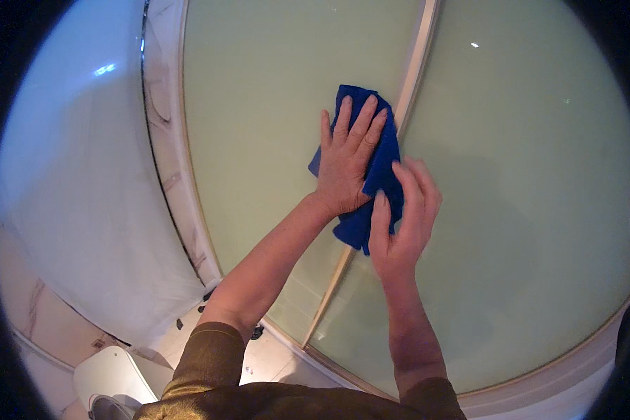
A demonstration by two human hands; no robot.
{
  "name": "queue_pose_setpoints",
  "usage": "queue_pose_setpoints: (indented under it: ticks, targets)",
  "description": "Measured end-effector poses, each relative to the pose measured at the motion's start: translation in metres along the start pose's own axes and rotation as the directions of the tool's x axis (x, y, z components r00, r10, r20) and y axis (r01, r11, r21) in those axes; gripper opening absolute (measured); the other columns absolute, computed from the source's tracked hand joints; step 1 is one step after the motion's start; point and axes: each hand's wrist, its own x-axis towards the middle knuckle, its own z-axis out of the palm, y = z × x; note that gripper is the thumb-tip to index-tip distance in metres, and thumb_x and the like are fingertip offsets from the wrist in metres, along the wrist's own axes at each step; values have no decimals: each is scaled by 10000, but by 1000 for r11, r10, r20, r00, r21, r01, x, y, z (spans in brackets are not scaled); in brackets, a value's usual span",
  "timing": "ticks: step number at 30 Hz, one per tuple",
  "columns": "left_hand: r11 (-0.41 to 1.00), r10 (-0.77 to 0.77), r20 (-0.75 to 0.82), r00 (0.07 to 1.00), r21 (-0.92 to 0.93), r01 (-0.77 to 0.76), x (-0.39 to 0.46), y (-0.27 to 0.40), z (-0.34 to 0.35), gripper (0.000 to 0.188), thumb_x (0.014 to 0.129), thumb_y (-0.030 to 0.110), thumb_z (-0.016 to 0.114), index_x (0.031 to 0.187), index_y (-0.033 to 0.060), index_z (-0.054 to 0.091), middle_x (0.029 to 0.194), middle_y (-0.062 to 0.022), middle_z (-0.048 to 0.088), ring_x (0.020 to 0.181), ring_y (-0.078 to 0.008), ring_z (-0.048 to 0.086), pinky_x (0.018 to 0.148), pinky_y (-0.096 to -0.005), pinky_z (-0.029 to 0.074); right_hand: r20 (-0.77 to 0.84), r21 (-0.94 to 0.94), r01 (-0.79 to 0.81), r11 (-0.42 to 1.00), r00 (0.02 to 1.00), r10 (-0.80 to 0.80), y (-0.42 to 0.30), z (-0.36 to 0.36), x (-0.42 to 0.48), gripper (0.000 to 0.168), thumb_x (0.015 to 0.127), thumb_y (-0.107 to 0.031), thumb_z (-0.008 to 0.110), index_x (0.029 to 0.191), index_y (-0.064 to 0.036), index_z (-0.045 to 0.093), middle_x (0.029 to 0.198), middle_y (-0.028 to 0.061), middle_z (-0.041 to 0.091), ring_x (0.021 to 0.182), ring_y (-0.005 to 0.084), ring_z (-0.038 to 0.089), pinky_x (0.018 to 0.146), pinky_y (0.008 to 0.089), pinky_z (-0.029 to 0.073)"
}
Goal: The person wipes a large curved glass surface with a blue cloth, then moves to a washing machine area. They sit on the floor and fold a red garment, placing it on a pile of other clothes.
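Observation:
A blue cloth (386, 157) lies bunched against a pale green glass panel (273, 105), partly over the light metal strip (417, 58) that divides it from the panel to the right. My left hand (346, 155) presses flat on the cloth and holds it to the glass. Its fingers are spread, the little finger reaches past the cloth's left edge, and a fold of cloth hides the thumb. By the lower right edge of the cloth, my right hand (407, 220) is half curled, thumb and fingers apart. The thumb overlaps the cloth; whether it touches is unclear.
Left of the glass stands a marble-patterned frame (163, 100), then a whitish translucent sheet (94, 184). At lower left is a white object with a rounded top (105, 373). Small dark pieces (179, 324) lie on the pale tiled floor (273, 357).

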Motion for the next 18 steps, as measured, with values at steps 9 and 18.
queue_pose_setpoints:
  ticks: [9,18]
  targets:
    - [1000,-3,-52,999,-5,3,0,3,1,722,841,430,501,1449,97,303,1526,-123,233,1410,-389,158,1093,-617,38,-2,112,-47,993,999,48,24,37,-36,427,887,-97,544,1284,37,465,1376,240,378,1231,379,416,1017,465,337]
    - [996,86,-55,995,-14,-87,-6,-5,3,707,842,426,530,1439,104,332,1515,-126,267,1403,-400,182,1090,-613,68,45,151,-78,985,996,72,20,33,-57,424,906,-108,525,1286,61,442,1378,269,356,1271,397,380,1046,473,328]
